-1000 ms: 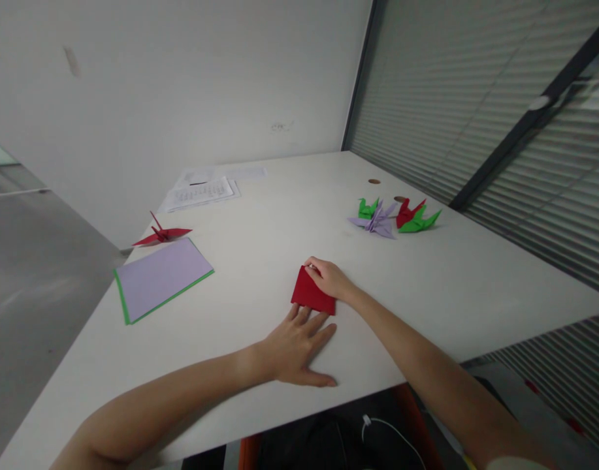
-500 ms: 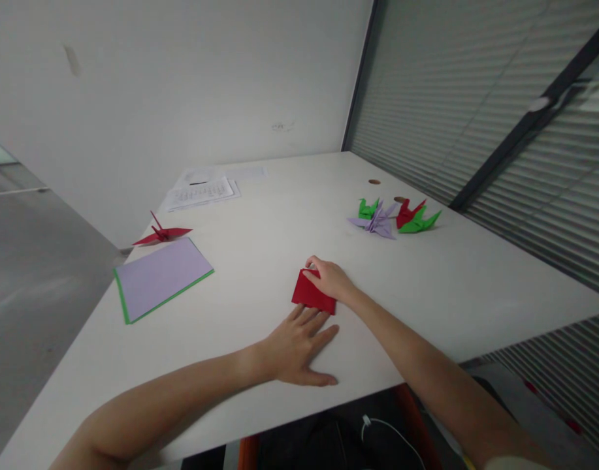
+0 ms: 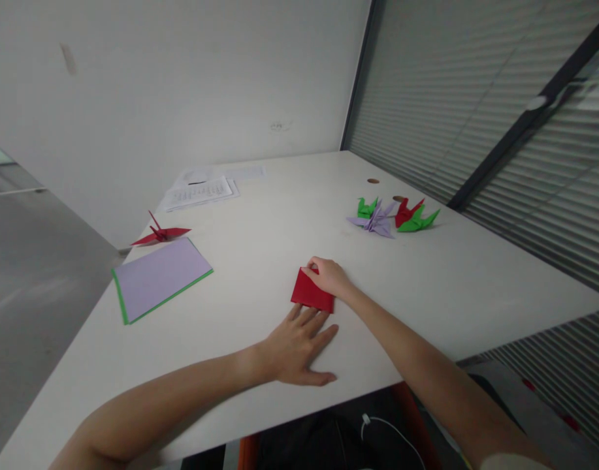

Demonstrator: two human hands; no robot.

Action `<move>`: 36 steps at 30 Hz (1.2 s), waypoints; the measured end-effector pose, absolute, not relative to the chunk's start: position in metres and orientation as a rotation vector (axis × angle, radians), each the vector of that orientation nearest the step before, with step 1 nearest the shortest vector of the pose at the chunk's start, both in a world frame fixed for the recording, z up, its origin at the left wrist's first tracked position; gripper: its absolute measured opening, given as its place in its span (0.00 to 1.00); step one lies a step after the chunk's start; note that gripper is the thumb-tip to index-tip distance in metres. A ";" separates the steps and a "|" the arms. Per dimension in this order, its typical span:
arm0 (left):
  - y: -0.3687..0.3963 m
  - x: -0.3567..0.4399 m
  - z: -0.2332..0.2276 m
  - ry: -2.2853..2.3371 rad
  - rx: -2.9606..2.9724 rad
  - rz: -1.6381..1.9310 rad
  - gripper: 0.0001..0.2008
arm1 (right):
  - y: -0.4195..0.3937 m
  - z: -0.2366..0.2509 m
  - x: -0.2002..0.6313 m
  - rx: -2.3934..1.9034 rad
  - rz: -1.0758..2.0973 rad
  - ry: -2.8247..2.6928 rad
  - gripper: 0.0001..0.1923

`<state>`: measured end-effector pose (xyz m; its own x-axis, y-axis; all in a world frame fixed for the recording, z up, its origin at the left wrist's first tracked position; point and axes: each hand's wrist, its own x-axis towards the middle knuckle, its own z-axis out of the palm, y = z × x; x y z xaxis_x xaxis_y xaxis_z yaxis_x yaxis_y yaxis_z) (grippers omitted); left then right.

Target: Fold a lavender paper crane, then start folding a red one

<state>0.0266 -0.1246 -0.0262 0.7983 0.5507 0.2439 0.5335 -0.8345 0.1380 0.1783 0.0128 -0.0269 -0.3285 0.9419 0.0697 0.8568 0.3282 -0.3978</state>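
- Head view: the red folded paper [image 3: 311,292] lies flat on the desk [image 3: 279,215], just past the near edge at centre. By my judgement it is at an early fold, a flat pointed shape and nowhere near a finished crane.
- The right hand [image 3: 331,277] rests on the paper's 2 o'clock corner, fingers curled and pinching at its top tip.
- The left hand [image 3: 296,349] lies flat at 6 o'clock of the paper, fingers released and spread, tips touching its near edge.
- Counted: four finished cranes [image 3: 394,217] bunched at 2 o'clock (two green, one purple, one red), and one red crane [image 3: 159,233] at 10 o'clock.
- One stack of sheets [image 3: 159,277], purple over green, at 9 o'clock; printed pages [image 3: 201,190] at 11 o'clock.
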 end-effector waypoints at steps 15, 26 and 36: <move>-0.125 0.027 -0.025 0.870 2.919 0.403 0.40 | 0.024 -0.036 0.184 -1.457 0.776 -2.054 0.06; -0.126 0.027 -0.024 0.879 2.912 0.361 0.40 | 0.020 -0.037 0.181 -1.525 0.719 -2.032 0.05; -0.124 0.028 -0.025 0.857 2.880 0.410 0.40 | 0.017 -0.035 0.178 -1.559 0.669 -2.033 0.05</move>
<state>0.0282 -0.1242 -0.0246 0.8042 0.5500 0.2254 0.5206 -0.8347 0.1795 0.1782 0.0169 -0.0349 -0.2289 0.9698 0.0844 0.7303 0.2284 -0.6438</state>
